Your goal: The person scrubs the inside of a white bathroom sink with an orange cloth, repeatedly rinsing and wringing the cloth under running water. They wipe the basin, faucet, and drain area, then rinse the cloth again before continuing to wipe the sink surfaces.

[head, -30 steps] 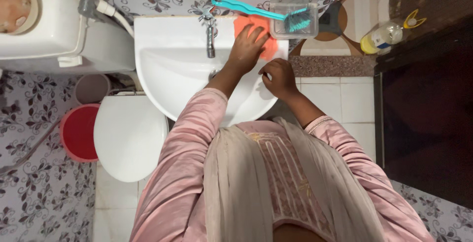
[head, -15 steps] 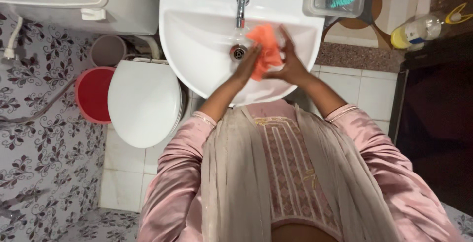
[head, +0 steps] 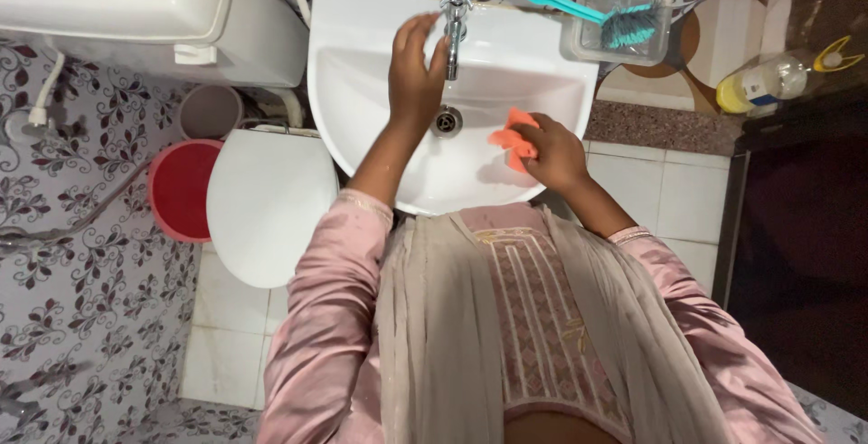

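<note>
two hands split up since half a second ago: back then i saw both pressed on the orange cloth point(head: 513, 139) over the drain point(head: 447, 121), now only the right hand point(head: 549, 151) has it. right hand is clenched around the cloth, bunched small, inside the sink point(head: 362, 91) bowl near its right wall, just beside the drain. left hand point(head: 414, 71) has gone up to the tap point(head: 452, 28) at the back edge of the sink, fingers loosely open, touching or just short of the spout side. can't tell if it actually grips the handle. i read that as wiping paused and the tap about to be worked, my call only.

no water stream visible from the spout as far as i can see.

edges and room:
- back right corner of the sink rim carries a clear plastic tub point(head: 624, 28) with a teal brush point(head: 579, 5) lying across it, handle pointing toward the tap. close to the left hand's reach line.
- left of the sink: cistern point(head: 117, 19), then closed toilet lid point(head: 271, 204) just beside the front left rim.
- red bucket point(head: 181, 189) and a grey mug point(head: 210, 111) on the floor further left, well apart from both hands.
- right of the sink: a ledge with a yellow-bottomed bottle point(head: 759, 82), apart from the right hand.
- bowl left half and front are open.
</note>
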